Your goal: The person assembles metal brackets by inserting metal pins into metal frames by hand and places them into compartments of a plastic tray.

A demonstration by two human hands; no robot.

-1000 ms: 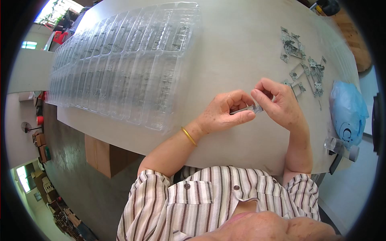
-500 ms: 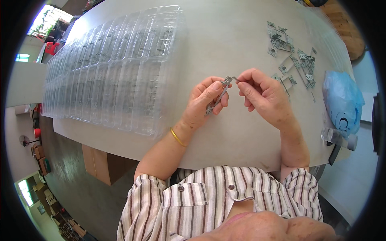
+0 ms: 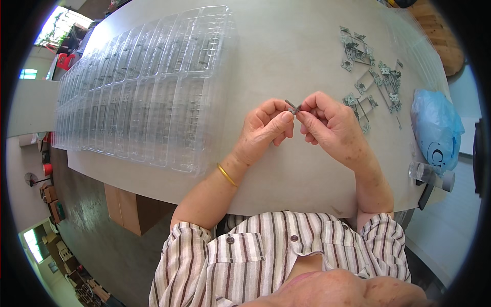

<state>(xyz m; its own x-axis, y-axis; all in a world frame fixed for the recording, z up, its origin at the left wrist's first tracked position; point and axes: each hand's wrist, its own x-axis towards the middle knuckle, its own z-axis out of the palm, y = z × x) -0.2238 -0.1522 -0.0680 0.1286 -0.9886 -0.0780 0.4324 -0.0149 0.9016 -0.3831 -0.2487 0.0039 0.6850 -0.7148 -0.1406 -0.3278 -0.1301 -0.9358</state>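
Note:
My left hand is closed, thumb and fingers pinching a small grey metal bracket. Only the bracket's upper end shows; the rest is hidden by my fingers. My right hand meets it from the right, its thumb and forefinger closed at the same end of the metal. Whether a separate small piece is between those fingertips, I cannot make out. Beyond my right hand lie several loose metal brackets of the same grey, spread in a rough cluster with thin rods among them.
Clear plastic trays with long compartments cover the table's left side, metal parts showing in them. A light blue plastic bag and a clear bottle sit at the right edge. A cardboard box stands below the table.
The bracket has turned in my left hand, so its long bar is now hidden. My right hand has come slightly left, and its fingertips meet my left hand's at the metal.

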